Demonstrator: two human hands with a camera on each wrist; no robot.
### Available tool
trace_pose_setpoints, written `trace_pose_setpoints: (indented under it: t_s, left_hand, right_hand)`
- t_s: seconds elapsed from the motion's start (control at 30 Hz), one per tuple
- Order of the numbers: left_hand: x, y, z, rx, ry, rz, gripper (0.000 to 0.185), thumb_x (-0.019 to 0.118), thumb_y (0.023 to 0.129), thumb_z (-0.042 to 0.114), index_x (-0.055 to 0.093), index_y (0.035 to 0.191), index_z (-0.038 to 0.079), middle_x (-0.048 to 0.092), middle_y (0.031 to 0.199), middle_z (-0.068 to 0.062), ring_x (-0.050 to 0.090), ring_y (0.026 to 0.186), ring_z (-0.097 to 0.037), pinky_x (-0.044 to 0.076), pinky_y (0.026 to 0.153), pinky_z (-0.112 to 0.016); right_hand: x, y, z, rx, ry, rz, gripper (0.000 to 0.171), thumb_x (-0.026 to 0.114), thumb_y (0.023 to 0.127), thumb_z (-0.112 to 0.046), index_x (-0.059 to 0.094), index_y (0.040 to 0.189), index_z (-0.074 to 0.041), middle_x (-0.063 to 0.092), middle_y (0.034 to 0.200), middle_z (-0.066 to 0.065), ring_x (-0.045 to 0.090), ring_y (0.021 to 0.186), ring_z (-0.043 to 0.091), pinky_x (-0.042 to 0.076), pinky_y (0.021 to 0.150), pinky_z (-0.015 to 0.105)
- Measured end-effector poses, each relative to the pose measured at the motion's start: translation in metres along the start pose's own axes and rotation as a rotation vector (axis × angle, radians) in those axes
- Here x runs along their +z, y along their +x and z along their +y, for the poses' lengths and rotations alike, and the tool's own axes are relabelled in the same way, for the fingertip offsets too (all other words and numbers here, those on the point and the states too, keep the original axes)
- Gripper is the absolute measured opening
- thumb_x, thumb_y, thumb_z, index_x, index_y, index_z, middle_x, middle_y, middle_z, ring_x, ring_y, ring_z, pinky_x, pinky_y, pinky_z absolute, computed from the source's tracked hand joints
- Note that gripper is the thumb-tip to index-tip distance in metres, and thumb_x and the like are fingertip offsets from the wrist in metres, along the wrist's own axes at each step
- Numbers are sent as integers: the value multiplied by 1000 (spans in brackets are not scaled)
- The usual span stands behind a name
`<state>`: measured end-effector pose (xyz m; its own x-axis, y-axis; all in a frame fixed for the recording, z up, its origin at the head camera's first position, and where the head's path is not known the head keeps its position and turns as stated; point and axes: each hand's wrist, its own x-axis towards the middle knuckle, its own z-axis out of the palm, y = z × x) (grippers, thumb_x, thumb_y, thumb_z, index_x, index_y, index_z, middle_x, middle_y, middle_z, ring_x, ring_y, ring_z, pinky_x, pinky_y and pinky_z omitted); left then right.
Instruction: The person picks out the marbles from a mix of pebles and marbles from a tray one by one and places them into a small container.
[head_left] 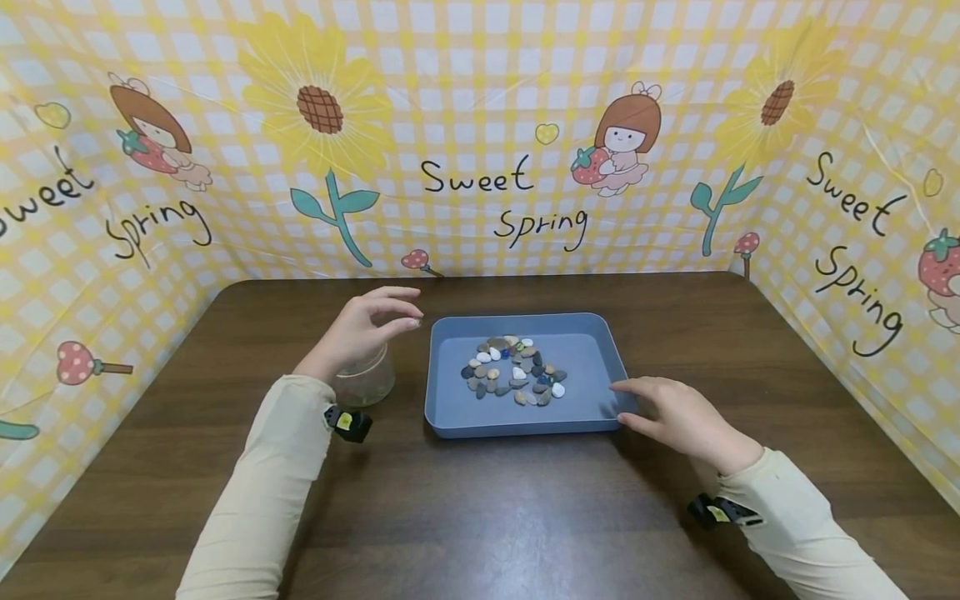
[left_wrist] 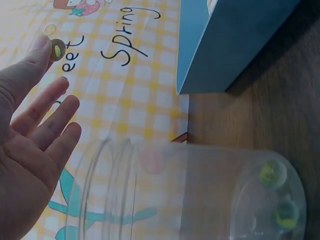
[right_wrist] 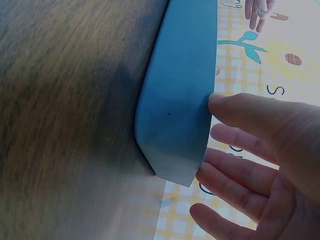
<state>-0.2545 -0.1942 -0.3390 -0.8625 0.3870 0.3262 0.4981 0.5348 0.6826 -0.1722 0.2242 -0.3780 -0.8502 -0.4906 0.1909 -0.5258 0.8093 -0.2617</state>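
Left hand [head_left: 360,329] is up over the glass jar [head_left: 365,382], pinching a small marble [left_wrist: 56,50] between thumb and forefinger; the other fingers are loosely spread. The marble is dark and glassy with a yellow-green fleck, held above the jar mouth and not touching it. The jar stands on the brown table [head_left: 480,517] just left of the blue tray [head_left: 592,333]. The left wrist view shows a few marbles [left_wrist: 274,175] at the jar's bottom, yellow-green inside.

Right hand [head_left: 671,417] is open with relaxed fingers, fingertips [right_wrist: 216,98] touching the tray's near right corner rim; nothing is gripped. Right wrist view shows that corner wall against the fingers.

The tray holds a loose cluster of pebbles [head_left: 513,375] near its middle: grey, white, tan, a few blue. A yellow checked backdrop [head_left: 480,125] with sunflowers and "Sweet Spring" lettering wraps three sides of the table.
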Motion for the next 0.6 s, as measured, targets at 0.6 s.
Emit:
trace_pose_setpoints:
  t_s: [0.6]
  left_hand:
    - [-16,-17,-11,-47,51,89,20,64,89,17,69,103,5,55,132,-13,52,120,-30,46,95,-47]
  right_hand:
    - [0,0,-1,0,2,1,39,69,83,-20,63,118,-4,67,115,12,63,106,29,51,88,47]
